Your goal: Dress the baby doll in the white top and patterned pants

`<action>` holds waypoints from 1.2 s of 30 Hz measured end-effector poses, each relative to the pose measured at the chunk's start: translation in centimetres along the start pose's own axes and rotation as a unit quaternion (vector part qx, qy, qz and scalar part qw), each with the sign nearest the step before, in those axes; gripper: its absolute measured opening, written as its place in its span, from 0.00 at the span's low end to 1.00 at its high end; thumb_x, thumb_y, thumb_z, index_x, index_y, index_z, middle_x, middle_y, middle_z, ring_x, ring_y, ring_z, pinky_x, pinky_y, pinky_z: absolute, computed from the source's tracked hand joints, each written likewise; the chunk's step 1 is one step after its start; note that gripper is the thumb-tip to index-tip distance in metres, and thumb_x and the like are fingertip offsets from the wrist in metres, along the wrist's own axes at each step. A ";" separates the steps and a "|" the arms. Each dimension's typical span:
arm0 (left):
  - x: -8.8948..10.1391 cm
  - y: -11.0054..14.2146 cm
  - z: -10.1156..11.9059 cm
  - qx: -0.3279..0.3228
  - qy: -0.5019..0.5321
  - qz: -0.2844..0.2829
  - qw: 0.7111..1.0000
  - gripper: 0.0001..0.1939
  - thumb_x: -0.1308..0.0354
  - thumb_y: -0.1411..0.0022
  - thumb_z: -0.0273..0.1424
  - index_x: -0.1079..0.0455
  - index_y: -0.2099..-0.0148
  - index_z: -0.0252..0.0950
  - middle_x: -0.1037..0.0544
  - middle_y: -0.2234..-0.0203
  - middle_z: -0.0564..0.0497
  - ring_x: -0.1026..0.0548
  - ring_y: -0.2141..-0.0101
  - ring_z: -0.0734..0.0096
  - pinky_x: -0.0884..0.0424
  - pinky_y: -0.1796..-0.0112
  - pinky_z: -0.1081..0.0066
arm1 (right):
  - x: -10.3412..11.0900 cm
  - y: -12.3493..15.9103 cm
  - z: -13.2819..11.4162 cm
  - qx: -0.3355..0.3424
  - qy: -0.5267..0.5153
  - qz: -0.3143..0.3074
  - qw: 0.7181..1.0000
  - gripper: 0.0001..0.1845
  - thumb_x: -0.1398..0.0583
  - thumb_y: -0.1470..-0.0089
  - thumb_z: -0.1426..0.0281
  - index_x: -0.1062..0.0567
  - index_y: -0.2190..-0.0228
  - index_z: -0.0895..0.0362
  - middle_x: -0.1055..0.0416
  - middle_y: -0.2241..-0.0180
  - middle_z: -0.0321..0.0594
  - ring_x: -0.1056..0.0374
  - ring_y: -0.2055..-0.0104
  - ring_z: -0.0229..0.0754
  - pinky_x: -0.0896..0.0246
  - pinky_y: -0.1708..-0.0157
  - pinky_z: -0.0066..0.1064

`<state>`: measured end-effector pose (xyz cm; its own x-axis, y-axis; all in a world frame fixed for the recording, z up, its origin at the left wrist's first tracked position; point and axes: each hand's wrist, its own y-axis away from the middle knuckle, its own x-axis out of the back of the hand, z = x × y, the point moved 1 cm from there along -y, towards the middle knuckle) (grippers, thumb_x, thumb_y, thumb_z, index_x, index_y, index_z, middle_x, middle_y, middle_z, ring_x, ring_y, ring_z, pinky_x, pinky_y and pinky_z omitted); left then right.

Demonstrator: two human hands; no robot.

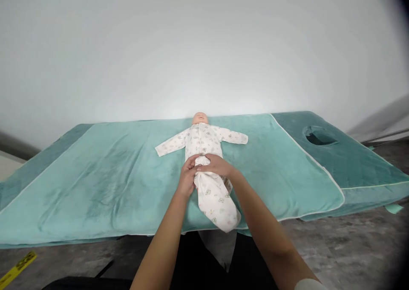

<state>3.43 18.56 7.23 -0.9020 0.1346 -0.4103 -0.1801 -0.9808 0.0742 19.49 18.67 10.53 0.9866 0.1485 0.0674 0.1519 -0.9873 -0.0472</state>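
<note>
A baby doll point(200, 118) lies on its back, head toward the wall, arms out to both sides in sleeves that reach past where its hands would show. It wears white baby clothes point(203, 140) with small printed figures, fastened down the front. My left hand point(189, 175) and my right hand point(216, 165) meet at the doll's waist, their fingers closed on the bunched cloth there. Below them, a printed lower part of the clothes point(219, 202) trails toward the bed's near edge, angled to the right. The doll's legs are hidden by cloth and hands.
The doll lies on a green cover point(153, 187) with white piping, spread over a massage bed. A face hole point(319, 135) opens in the darker right end. A pale wall point(204, 47) stands behind. Yellow tape point(18, 268) shows at the lower left, near the grey floor.
</note>
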 end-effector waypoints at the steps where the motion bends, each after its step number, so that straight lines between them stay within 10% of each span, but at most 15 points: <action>1: 0.5 0.0 -0.5 0.005 0.004 0.019 1.000 0.30 0.30 0.52 0.34 0.30 0.45 0.39 0.21 0.61 0.50 0.23 0.64 0.68 0.28 0.61 0.70 | 0.0 -0.2 1.0 -0.002 0.012 -0.005 1.000 0.17 0.27 0.62 0.61 0.22 0.70 0.55 0.25 0.68 0.35 0.32 0.63 0.44 0.38 0.60 0.35; 5: 1.4 0.5 -1.7 -0.006 -0.031 0.031 0.999 0.29 0.31 0.48 0.39 0.30 0.45 0.37 0.22 0.64 0.49 0.24 0.65 0.68 0.28 0.63 0.70 | 0.3 0.1 3.6 -0.044 -0.115 -0.001 0.992 0.18 0.31 0.54 0.55 0.25 0.66 0.54 0.26 0.68 0.34 0.32 0.67 0.41 0.37 0.65 0.31; 10: 0.1 1.2 -1.7 -0.019 -0.168 -0.111 0.979 0.39 0.27 0.53 0.37 0.34 0.39 0.38 0.24 0.47 0.44 0.27 0.47 0.57 0.32 0.48 0.63 | 1.0 0.3 4.3 -0.080 -0.253 0.047 0.963 0.24 0.31 0.56 0.52 0.27 0.62 0.53 0.27 0.71 0.32 0.32 0.70 0.40 0.34 0.68 0.32; 14: -0.8 1.4 -2.0 -0.050 -0.265 -0.075 0.960 0.29 0.32 0.47 0.37 0.31 0.44 0.38 0.23 0.49 0.46 0.26 0.49 0.58 0.33 0.46 0.62 | 1.4 0.4 4.8 -0.070 -0.244 0.057 0.966 0.21 0.31 0.55 0.53 0.26 0.63 0.52 0.27 0.70 0.33 0.32 0.70 0.40 0.35 0.69 0.31; 25: 0.5 0.8 -1.8 -0.025 -0.121 0.083 0.989 0.23 0.39 0.44 0.41 0.27 0.49 0.35 0.20 0.56 0.46 0.24 0.53 0.59 0.30 0.51 0.63 | 1.6 -0.3 1.1 -0.023 -0.007 -0.255 0.967 0.18 0.28 0.59 0.63 0.19 0.63 0.55 0.22 0.62 0.36 0.29 0.58 0.48 0.35 0.59 0.35; 36: 1.8 1.0 -1.6 0.023 0.105 -0.006 0.994 0.32 0.29 0.50 0.38 0.30 0.44 0.40 0.21 0.51 0.46 0.22 0.52 0.56 0.28 0.51 0.61 | 0.5 -0.5 3.1 -0.095 -0.302 -0.051 0.947 0.22 0.27 0.61 0.66 0.22 0.61 0.55 0.21 0.66 0.37 0.26 0.65 0.43 0.32 0.61 0.33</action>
<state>2.28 17.63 5.06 -0.7985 0.1099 -0.5918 -0.2131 -0.9711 0.1072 20.11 19.41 7.47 0.8299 0.1927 -0.5235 0.2922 -0.9496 0.1137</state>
